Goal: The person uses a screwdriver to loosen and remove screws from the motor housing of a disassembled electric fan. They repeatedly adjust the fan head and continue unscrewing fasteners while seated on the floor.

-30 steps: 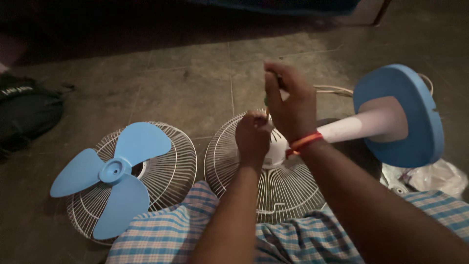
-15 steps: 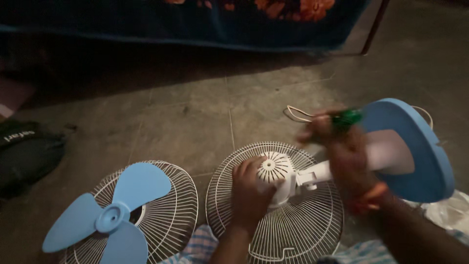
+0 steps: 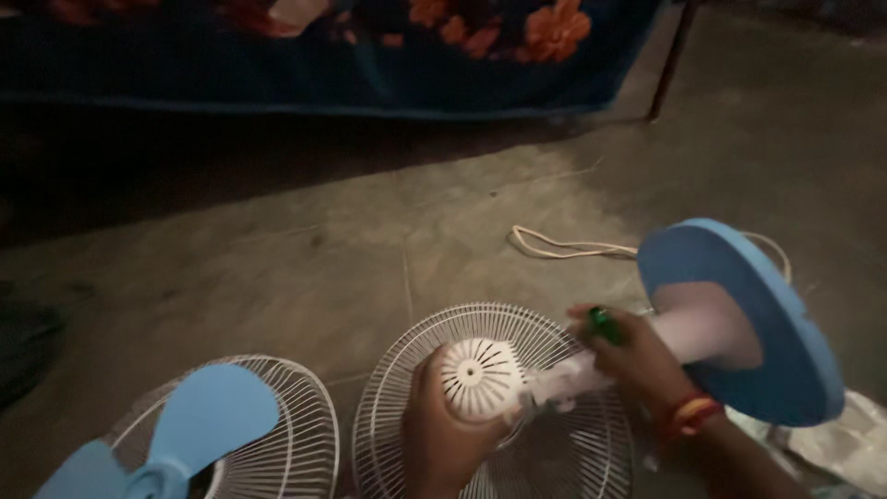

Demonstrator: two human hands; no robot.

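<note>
Concrete floor (image 3: pixel 277 259) — right hand (image 3: pixel 637 356), lower than before, fingers pinching green screwdriver (image 3: pixel 602 323); left hand (image 3: pixel 443 430) cupping motor housing (image 3: pixel 476 377).

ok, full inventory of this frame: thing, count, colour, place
motor housing: 1, white, vented, centre bottom, on a grille
grilles: 2, white wire, on the floor, bottom centre and bottom left
blade: 1, light blue, on the left grille
fan base: 1, blue disc with white stem, tipped on its side, right
cord: 1, white, on the floor behind the base
green tool: 1, in the right hand, kind unclear
floor: grey concrete
cloth: dark blue, orange flowers, top
left hand: grips the housing
right hand: on the stem, red bangle
</note>
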